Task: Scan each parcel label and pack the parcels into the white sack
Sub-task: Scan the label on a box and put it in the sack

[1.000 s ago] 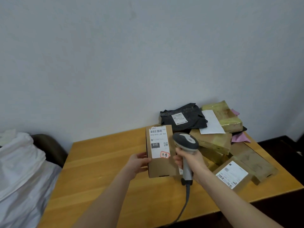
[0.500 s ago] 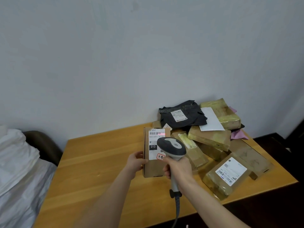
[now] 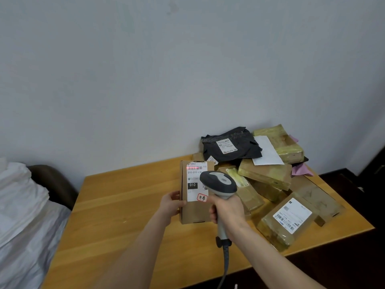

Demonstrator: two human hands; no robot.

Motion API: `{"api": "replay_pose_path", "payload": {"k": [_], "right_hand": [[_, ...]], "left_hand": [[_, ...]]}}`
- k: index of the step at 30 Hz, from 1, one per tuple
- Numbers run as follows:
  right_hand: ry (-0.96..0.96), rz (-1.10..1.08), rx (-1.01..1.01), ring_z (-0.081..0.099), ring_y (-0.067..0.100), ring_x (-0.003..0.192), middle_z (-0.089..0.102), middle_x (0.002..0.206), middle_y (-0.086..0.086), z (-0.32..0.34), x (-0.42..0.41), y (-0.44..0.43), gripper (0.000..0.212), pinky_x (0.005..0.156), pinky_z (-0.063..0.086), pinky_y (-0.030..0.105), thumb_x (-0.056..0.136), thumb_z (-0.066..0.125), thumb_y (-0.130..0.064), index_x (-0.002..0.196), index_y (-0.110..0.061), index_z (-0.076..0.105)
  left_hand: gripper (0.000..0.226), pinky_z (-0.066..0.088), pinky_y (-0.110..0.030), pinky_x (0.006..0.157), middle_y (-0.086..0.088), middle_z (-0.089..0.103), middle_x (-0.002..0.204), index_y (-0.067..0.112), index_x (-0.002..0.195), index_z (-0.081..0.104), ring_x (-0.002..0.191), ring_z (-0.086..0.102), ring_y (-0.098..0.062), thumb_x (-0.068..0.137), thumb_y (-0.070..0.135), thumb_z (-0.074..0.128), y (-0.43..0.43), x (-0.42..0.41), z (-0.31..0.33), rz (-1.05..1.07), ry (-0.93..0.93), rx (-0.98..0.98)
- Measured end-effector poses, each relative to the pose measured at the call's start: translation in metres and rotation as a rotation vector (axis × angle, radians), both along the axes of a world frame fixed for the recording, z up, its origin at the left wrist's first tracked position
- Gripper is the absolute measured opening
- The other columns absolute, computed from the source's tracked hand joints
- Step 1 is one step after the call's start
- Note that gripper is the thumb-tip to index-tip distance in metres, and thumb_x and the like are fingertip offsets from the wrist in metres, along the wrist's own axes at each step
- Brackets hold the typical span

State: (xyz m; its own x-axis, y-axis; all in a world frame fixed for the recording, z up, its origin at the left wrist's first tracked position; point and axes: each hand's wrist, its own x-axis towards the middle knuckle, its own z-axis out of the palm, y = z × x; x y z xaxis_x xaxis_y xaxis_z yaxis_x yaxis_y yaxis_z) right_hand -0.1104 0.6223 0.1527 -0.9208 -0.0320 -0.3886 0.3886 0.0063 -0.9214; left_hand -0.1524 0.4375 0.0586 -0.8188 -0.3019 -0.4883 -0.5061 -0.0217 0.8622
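Right hand (image 3: 227, 211) over wooden table (image 3: 125, 205); grey wall (image 3: 187, 80) behind.

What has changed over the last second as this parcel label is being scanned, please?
The right hand moved the scanner left, in front of the label on the box, and a red scan line now crosses its barcode. Nothing was taken or released: the left hand still holds the box, and the parcel pile and white sack are unmoved.
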Motion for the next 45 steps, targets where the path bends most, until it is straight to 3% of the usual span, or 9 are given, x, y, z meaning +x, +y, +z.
{"api": "replay_pose_path", "payload": {"k": [18,22,26,30,33,35,37,40,45], "right_hand": [[0.025,0.038,-0.071,0.055,0.016,0.047,0.062,0.055,0.006,0.0,-0.006,-0.048,0.01,0.051,0.047,0.029,0.084,0.069,-0.01,0.086,0.0,0.068],[0.037,0.041,-0.084,0.058,0.012,0.046,0.065,0.055,0.005,-0.002,-0.016,-0.072,0.009,0.047,0.048,0.023,0.086,0.067,-0.007,0.078,-0.002,0.067],[0.009,0.084,-0.138,0.061,0.012,0.049,0.067,0.056,0.002,0.002,-0.026,-0.105,0.01,0.051,0.052,0.023,0.085,0.069,-0.008,0.077,-0.008,0.065],[-0.022,0.178,-0.141,0.064,0.02,0.064,0.07,0.067,0.007,0.007,-0.034,-0.141,0.008,0.068,0.055,0.033,0.083,0.073,-0.011,0.08,-0.008,0.066],[-0.023,0.261,-0.112,0.059,0.02,0.065,0.065,0.069,0.008,0.009,-0.034,-0.168,0.01,0.065,0.05,0.033,0.083,0.071,-0.008,0.076,-0.008,0.063],[-0.03,0.289,-0.107,0.057,0.021,0.066,0.063,0.071,0.009,0.009,-0.032,-0.186,0.013,0.063,0.048,0.033,0.083,0.07,-0.006,0.074,-0.007,0.062],[-0.044,0.334,-0.127,0.059,0.022,0.075,0.064,0.081,0.011,0.012,-0.025,-0.209,0.008,0.062,0.05,0.032,0.083,0.071,-0.008,0.084,-0.005,0.064],[-0.023,0.439,-0.15,0.06,0.026,0.086,0.065,0.093,0.013,0.025,-0.009,-0.252,0.02,0.071,0.053,0.038,0.084,0.073,-0.013,0.098,-0.003,0.064],[0.006,0.555,-0.244,0.065,0.02,0.07,0.068,0.084,0.008,0.058,0.024,-0.337,0.019,0.059,0.053,0.03,0.083,0.074,-0.012,0.098,-0.006,0.064]], "left_hand": [[0.057,0.05,-0.041,0.089,-0.009,0.062,0.121,0.006,0.137,0.046,0.111,0.058,-0.028,0.083,-0.003,0.066,-0.053,0.016,0.013,0.05,0.012,-0.009],[0.056,0.052,-0.038,0.083,-0.007,0.062,0.117,0.007,0.136,0.047,0.104,0.061,-0.023,0.084,0.002,0.068,-0.084,0.027,0.022,0.088,0.034,0.023],[0.05,0.054,-0.036,0.078,-0.005,0.065,0.109,0.009,0.134,0.048,0.092,0.064,-0.018,0.087,0.006,0.066,-0.117,0.046,0.04,0.182,0.046,0.032],[0.049,0.054,-0.039,0.081,-0.01,0.064,0.112,0.01,0.135,0.047,0.095,0.064,-0.022,0.089,0.009,0.065,-0.145,0.073,0.062,0.322,0.069,0.015],[0.05,0.054,-0.035,0.075,-0.01,0.064,0.112,0.01,0.137,0.045,0.094,0.063,-0.022,0.091,0.011,0.063,-0.166,0.098,0.08,0.411,0.094,-0.026],[0.049,0.055,-0.039,0.081,-0.011,0.066,0.111,0.008,0.138,0.045,0.09,0.064,-0.022,0.091,0.01,0.062,-0.182,0.115,0.091,0.47,0.112,-0.023],[0.049,0.054,-0.043,0.088,-0.012,0.066,0.113,0.006,0.138,0.044,0.091,0.064,-0.025,0.092,0.01,0.06,-0.199,0.134,0.103,0.523,0.142,-0.03],[0.046,0.058,-0.037,0.075,-0.011,0.069,0.106,0.005,0.135,0.047,0.086,0.066,-0.024,0.092,0.012,0.061,-0.233,0.162,0.126,0.619,0.214,-0.036],[0.041,0.057,-0.032,0.067,-0.003,0.071,0.096,0.01,0.129,0.053,0.077,0.068,-0.019,0.09,0.016,0.064,-0.304,0.206,0.16,0.757,0.316,-0.064]]}}
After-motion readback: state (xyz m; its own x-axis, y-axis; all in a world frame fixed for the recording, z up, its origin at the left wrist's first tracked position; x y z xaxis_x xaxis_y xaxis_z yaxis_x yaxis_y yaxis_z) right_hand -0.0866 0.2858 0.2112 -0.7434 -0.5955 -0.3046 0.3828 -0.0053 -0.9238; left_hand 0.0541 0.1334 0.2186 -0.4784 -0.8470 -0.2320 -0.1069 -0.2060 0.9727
